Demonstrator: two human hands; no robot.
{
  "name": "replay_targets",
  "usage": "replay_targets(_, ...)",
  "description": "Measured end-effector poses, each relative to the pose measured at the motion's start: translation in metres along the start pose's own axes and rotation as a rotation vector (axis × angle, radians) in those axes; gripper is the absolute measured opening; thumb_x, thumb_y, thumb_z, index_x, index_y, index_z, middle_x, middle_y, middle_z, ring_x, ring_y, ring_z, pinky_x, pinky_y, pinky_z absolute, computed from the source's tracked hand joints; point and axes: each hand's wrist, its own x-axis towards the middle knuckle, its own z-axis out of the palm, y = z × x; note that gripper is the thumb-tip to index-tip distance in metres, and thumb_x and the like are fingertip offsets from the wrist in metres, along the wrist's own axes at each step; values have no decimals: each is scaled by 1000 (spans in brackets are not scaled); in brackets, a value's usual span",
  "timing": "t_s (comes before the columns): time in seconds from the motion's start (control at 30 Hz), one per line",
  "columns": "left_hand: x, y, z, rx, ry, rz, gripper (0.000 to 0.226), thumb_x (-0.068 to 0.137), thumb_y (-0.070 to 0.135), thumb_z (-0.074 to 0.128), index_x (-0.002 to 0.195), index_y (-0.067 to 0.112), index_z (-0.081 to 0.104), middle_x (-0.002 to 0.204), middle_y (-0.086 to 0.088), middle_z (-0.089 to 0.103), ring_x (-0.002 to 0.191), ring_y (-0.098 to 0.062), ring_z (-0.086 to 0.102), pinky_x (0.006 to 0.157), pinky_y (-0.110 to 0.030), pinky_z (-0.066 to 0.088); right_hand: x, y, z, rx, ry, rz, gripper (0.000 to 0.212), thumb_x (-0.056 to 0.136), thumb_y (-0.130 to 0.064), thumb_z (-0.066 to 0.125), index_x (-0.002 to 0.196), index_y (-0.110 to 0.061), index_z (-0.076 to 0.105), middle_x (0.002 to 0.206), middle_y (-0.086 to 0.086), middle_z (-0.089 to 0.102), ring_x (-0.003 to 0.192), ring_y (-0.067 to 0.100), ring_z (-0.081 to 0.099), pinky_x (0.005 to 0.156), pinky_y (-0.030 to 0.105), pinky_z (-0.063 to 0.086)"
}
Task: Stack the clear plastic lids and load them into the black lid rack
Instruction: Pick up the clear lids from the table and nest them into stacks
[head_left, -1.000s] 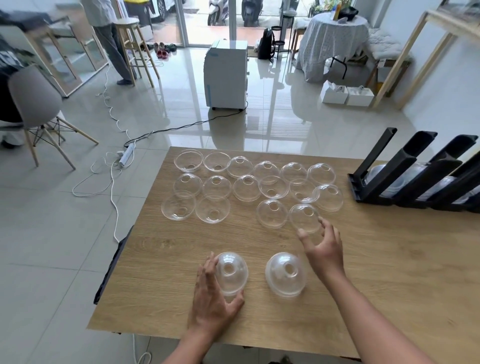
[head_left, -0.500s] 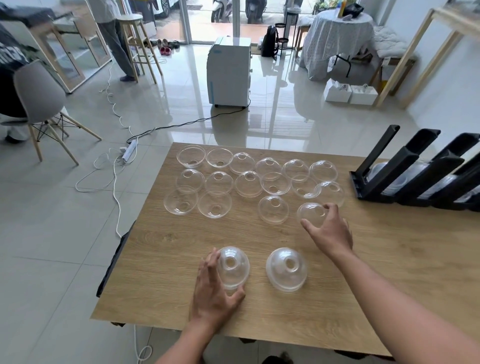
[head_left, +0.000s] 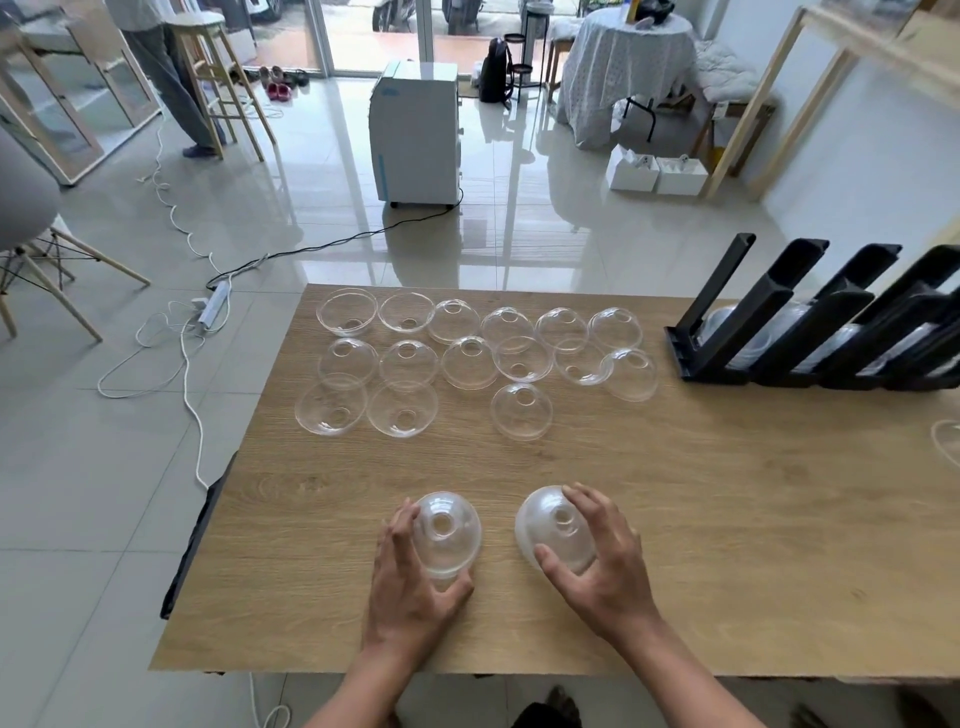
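Near on the tabletop (head_left: 727, 519), the left hand (head_left: 410, 587) and right hand (head_left: 602, 566) each cup a stack of domed lids (head_left: 447, 535), probably light, slick, crushable, best held by the rims.

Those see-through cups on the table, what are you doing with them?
They're clear dome lids. The left hand grips one stack and the right hand grips another at the near edge of the wooden table. More loose lids wait farther back. The black rack already holds some.
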Motion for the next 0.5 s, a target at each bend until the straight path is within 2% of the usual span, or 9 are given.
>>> replay_targets(0.1,0,0,0,-27,20,11,108,64,45,86,148,30,20,146,1,37,129,-34,51,101,-60,50,-3,3,9,91,25,16,72,79,-49,76,144,-37,47,147,-8,49,135,13,49,100,54,51)
replay_targets(0.2,-1,2,0,-40,29,12,106,64,48,84,147,31,19,146,1,37,129,-35,51,101,-60,50,-7,6,15,144,47,-1,74,81,-45,74,147,-37,42,151,-4,45,140,17,46,101,50,54)
replay_targets(0.33,0,4,-2,-40,33,12,105,66,53,81,148,30,19,145,-3,40,128,-37,53,100,-62,50,-9,10,21,144,14,2,76,87,-48,67,154,-36,33,158,-1,37,144,19,41,102,50,53)
replay_targets(0.5,0,6,-4,-54,-8,8,110,64,62,80,149,27,19,148,-9,42,132,-35,50,104,-61,47,-11,13,24,133,10,-5,75,93,-53,61,158,-40,27,163,-7,28,150,14,33,104,45,51)
